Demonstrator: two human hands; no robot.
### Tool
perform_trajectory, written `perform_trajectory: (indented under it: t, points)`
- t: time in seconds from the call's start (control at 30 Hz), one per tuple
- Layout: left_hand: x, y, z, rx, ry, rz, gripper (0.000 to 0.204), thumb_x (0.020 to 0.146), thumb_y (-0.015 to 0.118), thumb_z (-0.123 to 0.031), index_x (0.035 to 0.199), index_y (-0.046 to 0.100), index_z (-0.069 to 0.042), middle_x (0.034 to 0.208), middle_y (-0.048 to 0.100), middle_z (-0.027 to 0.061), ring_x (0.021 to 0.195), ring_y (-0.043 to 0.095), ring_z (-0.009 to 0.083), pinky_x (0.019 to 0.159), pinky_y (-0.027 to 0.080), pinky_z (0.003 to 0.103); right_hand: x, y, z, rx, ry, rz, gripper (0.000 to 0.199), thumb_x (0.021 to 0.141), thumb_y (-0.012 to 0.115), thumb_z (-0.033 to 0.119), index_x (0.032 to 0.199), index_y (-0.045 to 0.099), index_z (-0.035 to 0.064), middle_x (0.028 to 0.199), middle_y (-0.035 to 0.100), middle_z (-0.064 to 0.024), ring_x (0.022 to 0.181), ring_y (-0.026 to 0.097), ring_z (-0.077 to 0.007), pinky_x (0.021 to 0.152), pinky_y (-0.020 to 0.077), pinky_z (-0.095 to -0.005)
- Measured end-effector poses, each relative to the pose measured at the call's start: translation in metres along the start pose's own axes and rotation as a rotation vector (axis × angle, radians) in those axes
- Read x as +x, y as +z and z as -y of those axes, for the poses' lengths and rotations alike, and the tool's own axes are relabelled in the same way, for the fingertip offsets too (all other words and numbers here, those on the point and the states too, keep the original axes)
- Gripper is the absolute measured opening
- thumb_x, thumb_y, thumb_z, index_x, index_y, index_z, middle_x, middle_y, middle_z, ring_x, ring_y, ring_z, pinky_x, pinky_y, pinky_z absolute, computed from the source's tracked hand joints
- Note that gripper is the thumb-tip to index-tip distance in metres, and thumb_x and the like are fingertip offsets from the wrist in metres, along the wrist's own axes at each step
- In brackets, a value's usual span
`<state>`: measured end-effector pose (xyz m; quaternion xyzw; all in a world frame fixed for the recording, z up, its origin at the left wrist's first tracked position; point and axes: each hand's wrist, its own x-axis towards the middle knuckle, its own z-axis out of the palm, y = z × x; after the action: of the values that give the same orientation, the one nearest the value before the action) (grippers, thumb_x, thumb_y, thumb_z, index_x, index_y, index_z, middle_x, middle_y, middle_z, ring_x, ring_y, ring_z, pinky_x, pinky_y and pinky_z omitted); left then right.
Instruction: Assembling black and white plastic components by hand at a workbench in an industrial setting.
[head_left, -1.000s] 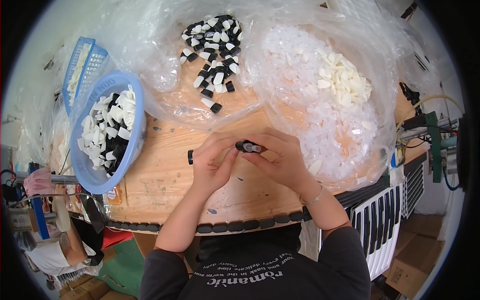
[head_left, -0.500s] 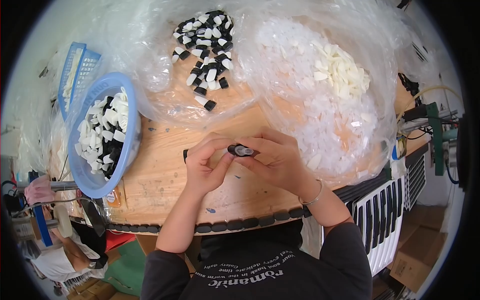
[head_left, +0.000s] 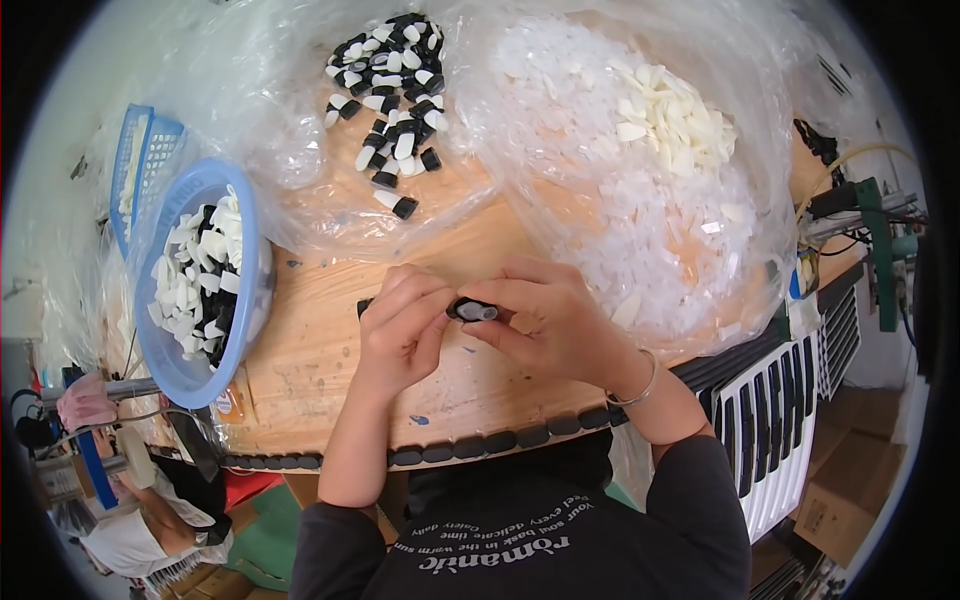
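My left hand point(head_left: 400, 335) and my right hand point(head_left: 545, 322) meet over the middle of the wooden table point(head_left: 320, 360). Between their fingertips they pinch a small black part point(head_left: 472, 310) with a pale clear tip pointing right. Both hands touch it. A second small black piece point(head_left: 364, 307) lies on the wood just left of my left hand. A metal bangle sits on my right wrist.
A blue plastic bowl point(head_left: 170, 355) of black-and-white pieces stands at the left, with a blue basket point(head_left: 135, 170) behind it. Several black-and-white pieces point(head_left: 392, 85) lie on clear plastic sheeting at the back. Clear and cream plastic bits point(head_left: 660, 170) are heaped at the right. A radiator-like rack point(head_left: 780, 410) stands at the right.
The hands stay together on the small black part with only slight finger shifts. The view has tilted a little.
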<state>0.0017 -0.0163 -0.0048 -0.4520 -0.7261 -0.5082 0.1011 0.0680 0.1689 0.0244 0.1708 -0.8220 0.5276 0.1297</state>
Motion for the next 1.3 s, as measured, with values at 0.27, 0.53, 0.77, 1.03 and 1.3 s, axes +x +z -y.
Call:
perform_trajectory:
  t: [0.27,0.53,0.77,1.03,1.3]
  points:
    - [0.000,0.012,-0.004,0.279,0.186,-0.239,0.042,0.061,0.073,0.006,0.101,0.062,0.007,0.095,0.062,0.0163,0.085,0.061,0.0326,0.076,0.049,0.038,0.000,0.023,-0.002,-0.064,-0.050,-0.278,0.034,0.068,0.080,0.005,0.100,0.067,0.0032,0.075,0.059,-0.0061,0.059,0.056,-0.0155,0.054,0.0458,-0.0253]
    - [-0.001,0.005,-0.001,0.180,0.200,-0.238,0.045,0.062,0.071,0.005,0.106,0.062,0.008,0.094,0.065,0.0178,0.082,0.061,0.0322,0.074,0.050,0.039,0.000,0.017,-0.003,0.685,0.290,-0.093,0.026,0.083,0.067,-0.001,0.109,0.063,-0.0032,0.082,0.062,-0.0023,0.077,0.061,-0.0098,0.070,0.0510,-0.0227]
    - [0.002,0.007,-0.001,0.170,0.243,-0.219,0.044,0.061,0.071,0.006,0.104,0.062,0.009,0.091,0.064,0.0173,0.079,0.062,0.0320,0.071,0.050,0.039,0.001,0.013,-0.005,0.734,0.404,-0.020,0.025,0.085,0.064,-0.003,0.110,0.062,-0.0042,0.095,0.066,-0.0047,0.085,0.062,-0.0092,0.077,0.0519,-0.0235]
    - [0.002,0.010,-0.001,0.188,0.256,-0.192,0.044,0.061,0.073,0.006,0.103,0.062,0.010,0.090,0.064,0.0178,0.078,0.062,0.0326,0.070,0.050,0.039,0.004,0.012,-0.010,0.909,0.573,-0.015,0.018,0.083,0.069,0.002,0.100,0.063,0.0004,0.094,0.066,-0.0019,0.086,0.063,-0.0084,0.078,0.0512,-0.0224]
    - [0.001,0.018,-0.008,0.235,0.254,-0.205,0.042,0.064,0.076,0.004,0.104,0.063,0.009,0.093,0.062,0.0178,0.079,0.060,0.0335,0.069,0.051,0.040,0.005,0.011,-0.008,0.910,0.625,-0.002,0.012,0.084,0.068,0.002,0.093,0.061,0.0017,0.091,0.066,-0.0038,0.084,0.062,-0.0084,0.076,0.0506,-0.0228]
